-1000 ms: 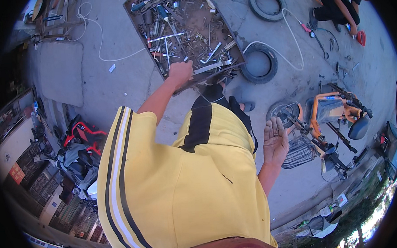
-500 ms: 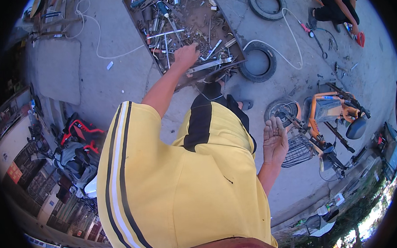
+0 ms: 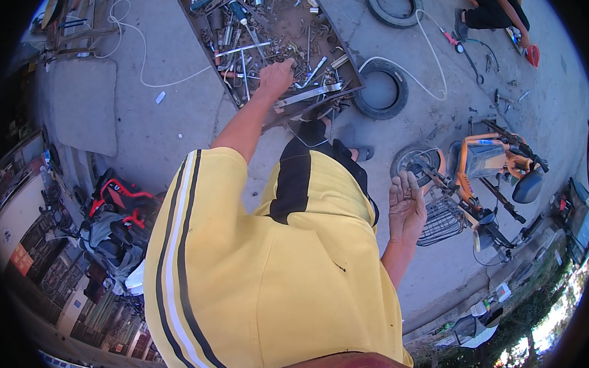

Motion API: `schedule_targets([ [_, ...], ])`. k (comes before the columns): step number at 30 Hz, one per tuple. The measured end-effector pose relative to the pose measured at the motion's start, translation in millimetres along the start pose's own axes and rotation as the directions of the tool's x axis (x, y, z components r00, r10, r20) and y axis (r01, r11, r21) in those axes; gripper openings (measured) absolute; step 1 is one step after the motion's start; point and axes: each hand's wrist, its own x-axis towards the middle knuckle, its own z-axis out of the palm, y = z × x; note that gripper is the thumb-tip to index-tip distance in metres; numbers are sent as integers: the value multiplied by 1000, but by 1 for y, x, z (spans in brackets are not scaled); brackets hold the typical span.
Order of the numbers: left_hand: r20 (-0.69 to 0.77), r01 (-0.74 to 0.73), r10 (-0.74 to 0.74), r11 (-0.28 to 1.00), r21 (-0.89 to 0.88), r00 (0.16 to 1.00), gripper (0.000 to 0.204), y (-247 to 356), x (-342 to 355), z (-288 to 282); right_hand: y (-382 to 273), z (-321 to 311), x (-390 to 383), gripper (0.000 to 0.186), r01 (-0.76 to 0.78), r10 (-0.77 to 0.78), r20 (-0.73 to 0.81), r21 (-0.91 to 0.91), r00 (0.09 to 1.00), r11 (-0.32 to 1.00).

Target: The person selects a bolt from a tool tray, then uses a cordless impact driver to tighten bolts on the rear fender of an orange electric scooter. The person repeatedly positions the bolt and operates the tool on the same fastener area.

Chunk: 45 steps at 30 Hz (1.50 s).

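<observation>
My left hand reaches into a dark metal tray full of loose wrenches, sockets and other tools. Its fingers are curled down among small metal parts; what they hold, if anything, is hidden. Just below it lie a long flat silver bar and an angled silver wrench. A screwdriver with a teal handle lies higher in the tray, beside several long wrenches. My right hand hangs palm up at my right side, fingers loosely extended and holding nothing, above the wire basket of an orange scooter.
Two loose tyres lie right of the tray, with a white hose and a gauge. A crouching co-worker at upper right reaches toward a red object. A red-and-black scooter stands at left.
My left hand has moved up and to the right, from the tray's near edge in among the tools. My right hand has barely moved.
</observation>
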Motion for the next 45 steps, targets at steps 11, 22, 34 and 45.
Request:
schedule_targets([
  [11,-52,23,-29,995,-97,998,24,9,5,-5,2,0,-2,49,-4,4,-15,-21,1000,1000],
  [22,-72,-69,66,997,-38,995,20,4,25,7,2,-2,-8,50,21,-29,-79,-97,996,995],
  [34,-343,-170,-114,701,-693,932,16,84,-37,-65,3,2,2,46,5,-8,-47,-47,999,999],
  [45,97,77,1,-609,-790,995,15,112,-58,-114,0,9,14,46,-18,16,-46,-63,999,998],
])
